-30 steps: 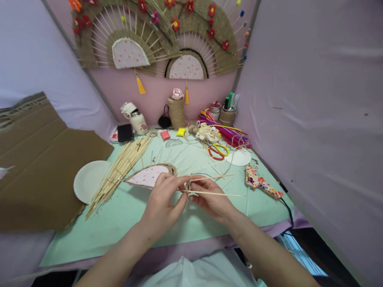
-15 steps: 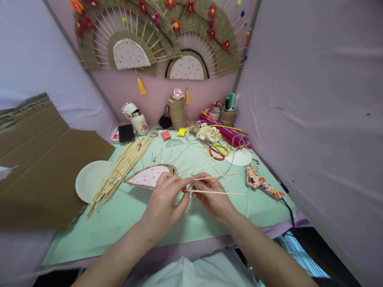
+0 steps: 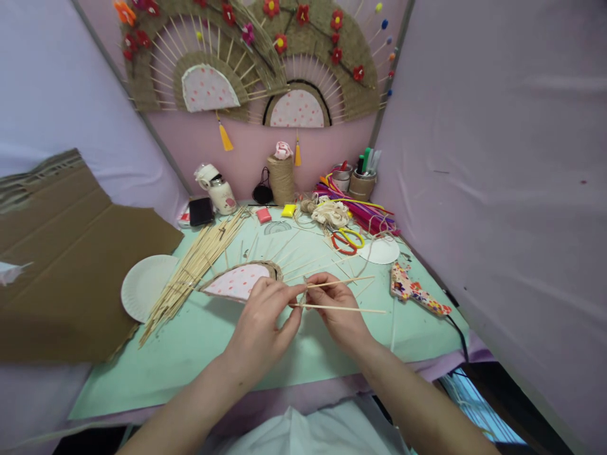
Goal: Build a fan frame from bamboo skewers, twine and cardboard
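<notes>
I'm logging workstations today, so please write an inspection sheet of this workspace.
Surface: pale green table cover.
Job's things: half-round fan with dotted panel, thin sticks spreading outward.
Clutter: stick bundle, paper plate, scissors, coloured strands.
Hands: left hand and right hand meet at the fan's right end; fingertip grip partly hidden.
Cables: black cord from the flower-patterned tool, near the table's right corner.
Surroundings: two decorated fans on the pink wall behind.

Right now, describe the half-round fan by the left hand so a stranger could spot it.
Start at the mint-green tabletop, then look just beyond the left hand. There is the half-round fan, pale and red-dotted, with a brown rim along its curve. Unlike the two fans on the pink wall, which carry bright flowers, it is down at the tabletop.
</notes>
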{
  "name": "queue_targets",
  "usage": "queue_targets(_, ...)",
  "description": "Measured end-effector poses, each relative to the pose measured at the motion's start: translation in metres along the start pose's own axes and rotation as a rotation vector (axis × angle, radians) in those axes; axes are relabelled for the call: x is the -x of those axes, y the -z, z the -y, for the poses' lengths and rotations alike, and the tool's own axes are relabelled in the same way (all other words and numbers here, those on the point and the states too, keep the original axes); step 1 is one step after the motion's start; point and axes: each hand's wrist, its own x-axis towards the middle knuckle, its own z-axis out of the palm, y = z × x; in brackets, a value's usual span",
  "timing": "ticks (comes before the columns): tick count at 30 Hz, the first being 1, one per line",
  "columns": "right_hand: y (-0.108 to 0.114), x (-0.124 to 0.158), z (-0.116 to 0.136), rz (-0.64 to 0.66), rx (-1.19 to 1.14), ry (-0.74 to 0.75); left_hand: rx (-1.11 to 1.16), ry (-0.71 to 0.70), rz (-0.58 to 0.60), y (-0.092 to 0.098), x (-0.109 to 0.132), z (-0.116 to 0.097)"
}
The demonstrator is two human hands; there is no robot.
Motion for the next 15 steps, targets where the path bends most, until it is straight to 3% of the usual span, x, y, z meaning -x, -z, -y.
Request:
queue_targets(8, 0.0013, -0.0033, -0.0058, -0.048, 0.16, 0.244, 0.015, 0.022, -0.016, -0.0011, -0.0003, -0.0006)
queue_targets(15, 0.0013, -0.0046, -0.0056, -0.069, 0.122, 0.309, 0.027, 0.033, -0.004, -0.0011, 0.0009, -0.001)
